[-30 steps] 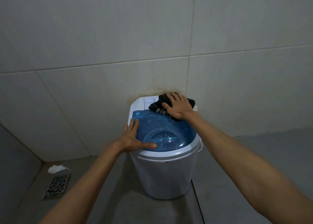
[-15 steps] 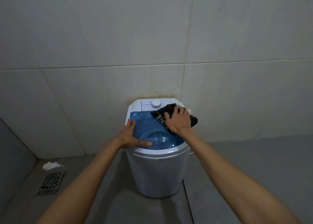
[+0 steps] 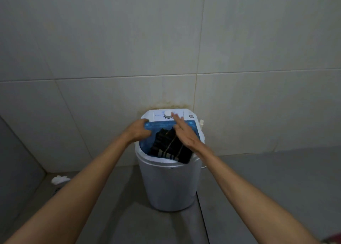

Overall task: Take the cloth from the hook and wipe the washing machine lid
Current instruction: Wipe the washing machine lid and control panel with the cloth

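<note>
A small white washing machine [image 3: 169, 184] stands against the tiled wall, topped by a translucent blue lid [image 3: 192, 127]. A dark striped cloth [image 3: 169, 148] lies spread over the middle and front of the lid. My right hand [image 3: 186, 134] is flat over the cloth's right edge, with its fingers stretched toward the white dial [image 3: 168, 115]. It is blurred, and nothing is gripped in it. My left hand [image 3: 139, 131] is curled around the lid's rear left corner.
A crumpled white tissue [image 3: 60, 179] lies on the grey floor at the left, beside a floor drain [image 3: 57, 189] that is partly hidden by my left arm. A white hose end [image 3: 201, 122] sticks up at the machine's right. The tiled wall is close behind.
The cloth has moved from the lid's rear right to its middle and front. My right hand has opened flat beside it. My left hand has shifted from the front left rim to the rear left corner.
</note>
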Demonstrator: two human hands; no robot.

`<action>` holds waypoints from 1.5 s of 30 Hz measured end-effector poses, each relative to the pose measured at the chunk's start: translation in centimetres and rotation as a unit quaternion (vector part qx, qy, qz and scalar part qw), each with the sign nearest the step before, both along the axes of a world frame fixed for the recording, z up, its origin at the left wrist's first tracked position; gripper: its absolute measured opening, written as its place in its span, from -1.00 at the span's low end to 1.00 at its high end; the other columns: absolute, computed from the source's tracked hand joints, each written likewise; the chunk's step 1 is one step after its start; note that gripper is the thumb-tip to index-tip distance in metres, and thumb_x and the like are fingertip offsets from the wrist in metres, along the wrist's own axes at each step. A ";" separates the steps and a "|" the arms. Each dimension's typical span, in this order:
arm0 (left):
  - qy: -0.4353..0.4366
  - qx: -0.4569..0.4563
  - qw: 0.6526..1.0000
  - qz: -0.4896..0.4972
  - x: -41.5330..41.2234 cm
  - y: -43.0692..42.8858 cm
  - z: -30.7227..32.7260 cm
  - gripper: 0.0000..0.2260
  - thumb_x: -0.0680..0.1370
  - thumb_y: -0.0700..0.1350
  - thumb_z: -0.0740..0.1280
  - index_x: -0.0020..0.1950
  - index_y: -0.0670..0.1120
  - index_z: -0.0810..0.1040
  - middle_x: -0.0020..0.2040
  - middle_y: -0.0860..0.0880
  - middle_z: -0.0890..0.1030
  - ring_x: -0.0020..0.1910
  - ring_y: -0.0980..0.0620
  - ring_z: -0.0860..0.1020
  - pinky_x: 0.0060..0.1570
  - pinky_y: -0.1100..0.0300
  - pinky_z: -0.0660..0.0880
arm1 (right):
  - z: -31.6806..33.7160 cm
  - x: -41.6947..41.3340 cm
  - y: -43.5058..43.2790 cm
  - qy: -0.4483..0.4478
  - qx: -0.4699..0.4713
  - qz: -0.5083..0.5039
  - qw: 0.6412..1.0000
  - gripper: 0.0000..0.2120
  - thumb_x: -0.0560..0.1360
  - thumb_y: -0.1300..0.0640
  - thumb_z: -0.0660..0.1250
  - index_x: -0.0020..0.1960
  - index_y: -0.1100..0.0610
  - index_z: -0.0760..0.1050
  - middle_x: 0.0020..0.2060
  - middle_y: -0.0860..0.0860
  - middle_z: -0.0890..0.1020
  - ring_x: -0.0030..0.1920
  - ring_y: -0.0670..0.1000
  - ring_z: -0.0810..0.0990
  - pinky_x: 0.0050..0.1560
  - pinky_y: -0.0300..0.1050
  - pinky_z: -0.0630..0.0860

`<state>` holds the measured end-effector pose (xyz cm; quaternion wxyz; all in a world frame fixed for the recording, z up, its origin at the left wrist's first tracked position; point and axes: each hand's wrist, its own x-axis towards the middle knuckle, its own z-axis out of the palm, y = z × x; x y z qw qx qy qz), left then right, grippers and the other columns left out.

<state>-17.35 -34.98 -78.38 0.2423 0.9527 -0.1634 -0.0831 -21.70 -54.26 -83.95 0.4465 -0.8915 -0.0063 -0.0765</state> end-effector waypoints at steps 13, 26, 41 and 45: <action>-0.056 0.090 0.992 -0.064 -2.3 -10.2 -13.6 -0.45 0.62 0.23 -0.13 0.59 0.10 -0.10 0.60 -0.06 -0.15 0.56 -0.08 -0.23 0.51 -0.06 -0.28 | -6.6 0.4 -7.0 0.137 -0.171 -0.080 0.972 -0.42 0.64 -0.19 -0.09 0.60 0.01 0.00 0.59 0.07 0.01 0.58 0.12 -0.12 0.55 0.07 -0.08; -0.052 0.078 0.989 0.116 10.8 -5.2 -8.3 -0.37 0.60 0.24 -0.04 0.60 -0.02 -0.08 0.60 -0.14 -0.04 0.57 -0.18 -0.09 0.51 -0.08 -0.09 | -4.8 0.3 -4.2 0.052 -0.228 -0.107 0.966 -0.40 0.61 -0.25 -0.04 0.59 -0.08 0.01 0.60 -0.02 -0.08 0.58 0.03 -0.17 0.57 0.05 -0.07; -0.094 0.126 0.985 0.066 11.9 -7.7 -8.2 -0.42 0.63 0.16 -0.09 0.59 -0.06 -0.10 0.58 -0.23 -0.05 0.54 -0.29 -0.05 0.46 -0.23 -0.11 | -4.9 0.4 -4.3 0.045 -0.225 -0.117 0.966 -0.41 0.60 -0.25 -0.03 0.58 -0.10 0.04 0.60 -0.04 -0.06 0.58 0.02 -0.16 0.54 0.11 0.03; -0.139 0.126 0.982 -0.033 11.7 -5.4 -8.5 -0.45 0.64 0.13 -0.05 0.59 -0.01 -0.05 0.60 -0.13 -0.03 0.56 -0.19 -0.09 0.49 -0.19 -0.09 | -4.9 0.3 -4.3 0.051 -0.227 -0.112 0.966 -0.41 0.60 -0.26 -0.05 0.58 -0.10 0.02 0.60 -0.04 -0.07 0.58 0.02 -0.17 0.54 0.13 0.04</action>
